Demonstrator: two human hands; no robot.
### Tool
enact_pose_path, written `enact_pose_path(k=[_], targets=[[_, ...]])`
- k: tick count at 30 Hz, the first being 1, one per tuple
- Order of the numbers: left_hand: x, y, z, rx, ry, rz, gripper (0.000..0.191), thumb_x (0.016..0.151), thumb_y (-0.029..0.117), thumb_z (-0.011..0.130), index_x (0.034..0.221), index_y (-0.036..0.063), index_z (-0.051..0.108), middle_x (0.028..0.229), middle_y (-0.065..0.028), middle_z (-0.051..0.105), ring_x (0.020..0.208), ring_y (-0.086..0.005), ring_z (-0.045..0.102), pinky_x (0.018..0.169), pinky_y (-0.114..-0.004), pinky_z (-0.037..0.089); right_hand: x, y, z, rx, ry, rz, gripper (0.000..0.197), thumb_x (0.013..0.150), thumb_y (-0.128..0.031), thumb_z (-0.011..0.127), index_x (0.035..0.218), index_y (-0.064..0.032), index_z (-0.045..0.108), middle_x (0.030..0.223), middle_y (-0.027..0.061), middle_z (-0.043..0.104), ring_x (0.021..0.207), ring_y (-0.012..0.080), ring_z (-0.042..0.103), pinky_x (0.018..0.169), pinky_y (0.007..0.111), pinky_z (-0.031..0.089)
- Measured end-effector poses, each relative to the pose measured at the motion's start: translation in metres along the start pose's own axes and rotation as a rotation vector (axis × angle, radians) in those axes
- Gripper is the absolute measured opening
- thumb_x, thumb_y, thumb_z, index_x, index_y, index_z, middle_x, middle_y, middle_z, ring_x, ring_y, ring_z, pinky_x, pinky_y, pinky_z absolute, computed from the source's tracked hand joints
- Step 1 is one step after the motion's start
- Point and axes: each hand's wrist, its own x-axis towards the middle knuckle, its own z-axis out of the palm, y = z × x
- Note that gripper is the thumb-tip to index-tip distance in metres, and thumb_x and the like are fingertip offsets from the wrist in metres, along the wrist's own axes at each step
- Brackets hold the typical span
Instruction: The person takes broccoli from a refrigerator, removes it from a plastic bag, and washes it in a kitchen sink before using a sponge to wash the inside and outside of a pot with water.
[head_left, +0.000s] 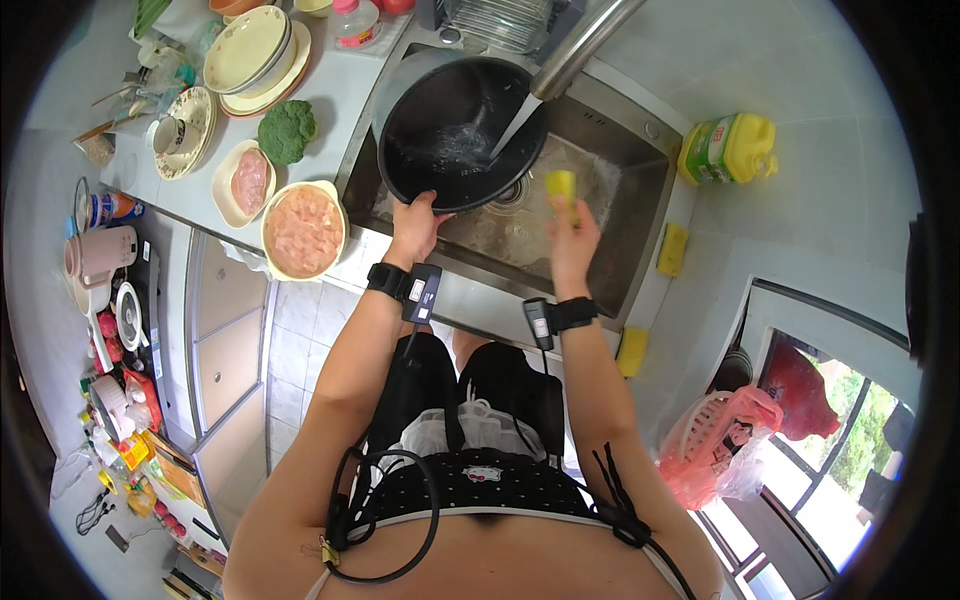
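My left hand (417, 229) grips the near rim of a large black pot (427, 112), which is tilted over the left part of a stainless steel sink (630, 165). Water (517, 126) streams from the metal faucet (570, 56) into the pot and splashes on its inner wall. In my right hand (574, 240) is a yellow sponge (560, 184), slightly blurred, held above the sink floor to the right of the pot. Part of the round drain (511, 193) shows between the pot and my right hand.
On the left counter stand a bowl of cut pale meat (304, 231), a dish with a meat piece (250, 182), broccoli (288, 132) and stacked plates (247, 52). A yellow detergent jug (726, 148) is at the sink's right, near two yellow sponges (673, 250). A dish rack (501, 24) stands behind.
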Motion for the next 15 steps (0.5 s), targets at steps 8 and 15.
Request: enact_pose_path(k=[8,15], targets=[[-0.005,0.006,0.010,0.077,0.069,0.261,0.038,0.094,0.006,0.049,0.130,0.0093,0.039,0.122,-0.0123,0.053,0.103,-0.0276,0.059,0.077,-0.041,0.055,0.018,-0.019,0.073,-0.904,-0.166,-0.836,0.027,0.079,-0.012,0.057,0.104,-0.0052,0.066,0.108,0.0068,0.055,0.100,0.0280,0.048,0.085,0.038,0.040],[0.023,-0.017,-0.013,0.039,0.022,0.441,0.037,0.095,0.010,0.049,0.131,0.0104,0.039,0.121,-0.0101,0.053,0.100,-0.0247,0.059,0.076,-0.041,0.055,-0.016,-0.014,0.103,-0.676,-0.631,-0.681,0.032,0.080,-0.006,0.048,0.107,-0.0066,0.064,0.099,0.0094,0.054,0.093,0.0295,0.048,0.081,0.038,0.041]])
